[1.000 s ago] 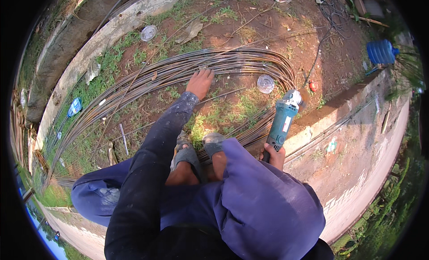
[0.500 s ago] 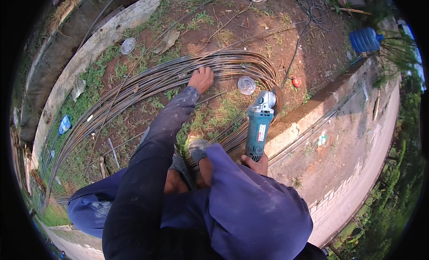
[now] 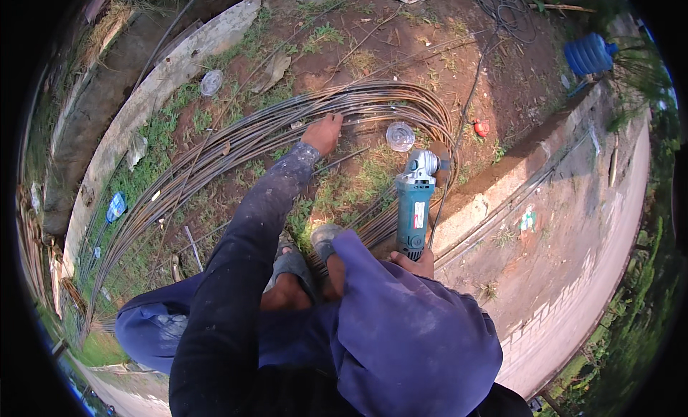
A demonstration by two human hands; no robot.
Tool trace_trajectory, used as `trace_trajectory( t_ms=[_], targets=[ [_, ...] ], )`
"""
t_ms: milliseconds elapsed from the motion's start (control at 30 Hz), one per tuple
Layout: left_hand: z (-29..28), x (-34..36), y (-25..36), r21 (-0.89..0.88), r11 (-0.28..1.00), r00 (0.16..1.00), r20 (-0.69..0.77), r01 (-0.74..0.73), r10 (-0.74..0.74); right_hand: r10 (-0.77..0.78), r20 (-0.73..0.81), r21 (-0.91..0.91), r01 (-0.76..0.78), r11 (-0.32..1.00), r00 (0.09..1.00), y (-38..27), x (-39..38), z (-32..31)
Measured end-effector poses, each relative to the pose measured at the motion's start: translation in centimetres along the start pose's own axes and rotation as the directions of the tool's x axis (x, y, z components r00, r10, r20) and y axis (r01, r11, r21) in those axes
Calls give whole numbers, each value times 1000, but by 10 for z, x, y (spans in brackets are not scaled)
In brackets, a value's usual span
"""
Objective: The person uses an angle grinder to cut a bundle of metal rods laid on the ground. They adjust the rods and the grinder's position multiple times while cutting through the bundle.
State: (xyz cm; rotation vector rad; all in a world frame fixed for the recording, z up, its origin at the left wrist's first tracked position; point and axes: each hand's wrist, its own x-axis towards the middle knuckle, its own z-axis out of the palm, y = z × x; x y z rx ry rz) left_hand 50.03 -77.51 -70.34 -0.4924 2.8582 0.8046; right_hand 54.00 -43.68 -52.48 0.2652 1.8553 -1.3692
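Our left hand (image 3: 324, 132) at 12 o'clock, fingers pressed flat on bundle of steel rods (image 3: 244, 141) lying on ground. Right hand (image 3: 413, 262) at 3 o'clock, fingers clamped on teal grinder (image 3: 414, 202). Rods likely heavy, stiff, springy; grip mid-bundle.

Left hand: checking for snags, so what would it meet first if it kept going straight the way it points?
The left hand already rests on the bundle of curved steel rods; straight on come more rods, then bare dirt, though depth is unclear.
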Motion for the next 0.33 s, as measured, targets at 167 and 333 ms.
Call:
trace_trajectory(
  t_ms=[167, 333],
  targets=[
    [14, 12, -6, -13, 988, 968, -197, 155, -155, 19, -34, 13, -18, 1000, 999, 6, 4, -6],
    [8, 32, 0, 330, 941, 993, 61, 76, -102, 8, -21, -1, -8, 1000, 1000, 9, 6, -10]
  ],
)
